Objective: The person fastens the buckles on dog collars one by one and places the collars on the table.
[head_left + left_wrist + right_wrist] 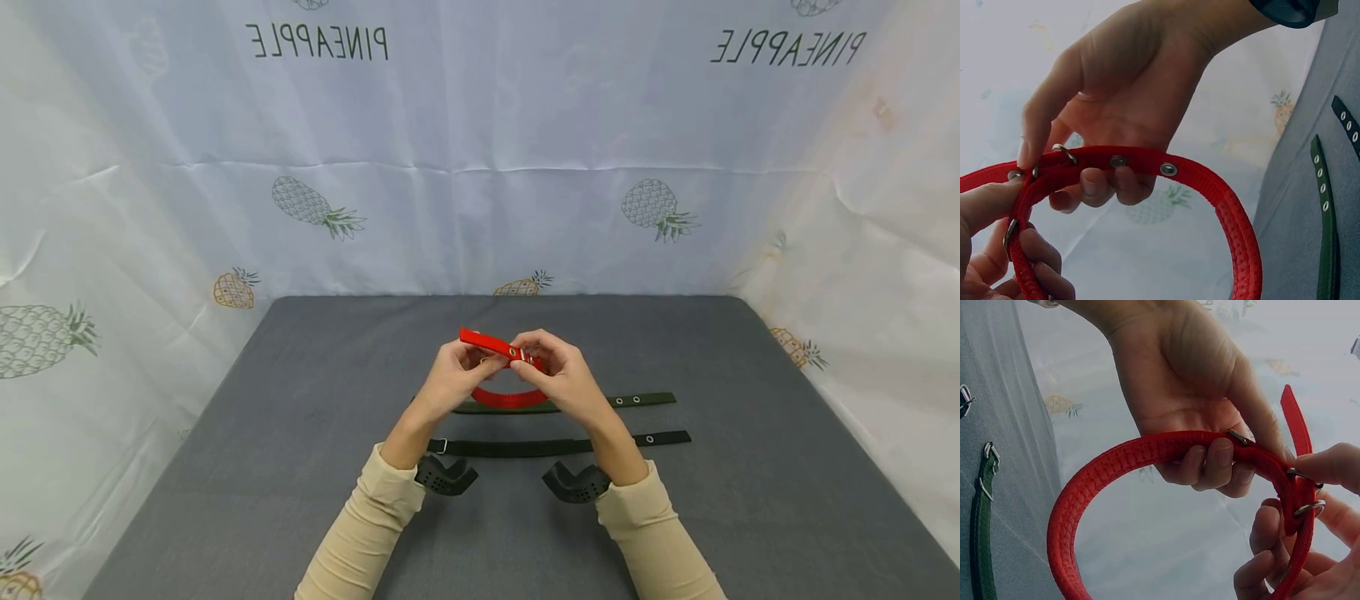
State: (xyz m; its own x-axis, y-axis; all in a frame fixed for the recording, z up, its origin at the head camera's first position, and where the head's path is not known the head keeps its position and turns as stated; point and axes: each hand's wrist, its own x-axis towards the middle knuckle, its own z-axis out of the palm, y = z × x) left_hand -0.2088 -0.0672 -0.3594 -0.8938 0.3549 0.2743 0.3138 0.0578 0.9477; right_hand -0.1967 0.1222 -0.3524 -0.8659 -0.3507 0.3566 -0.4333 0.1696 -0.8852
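A red collar (512,400), bent into a loop, is held up above the table between both hands. It has metal eyelets, a buckle (1011,240) and a metal D-ring (1310,509). My left hand (448,382) pinches the overlapped part from the left, its thumb on the strap. From the right, my right hand (561,375) grips the collar close to the buckle, thumb and fingers on the band. The strap's free end (474,337) sticks out past the left hand. Fingers partly hide the overlap, so I cannot tell whether the buckle's pin sits in an eyelet.
Beneath the hands, a dark green collar (654,399) and a black collar (517,448) lie stretched out on the grey table (315,500), eyelet ends to the right. Black wrist mounts (447,475) sit at both wrists. A pineapple-print curtain (480,225) surrounds the table.
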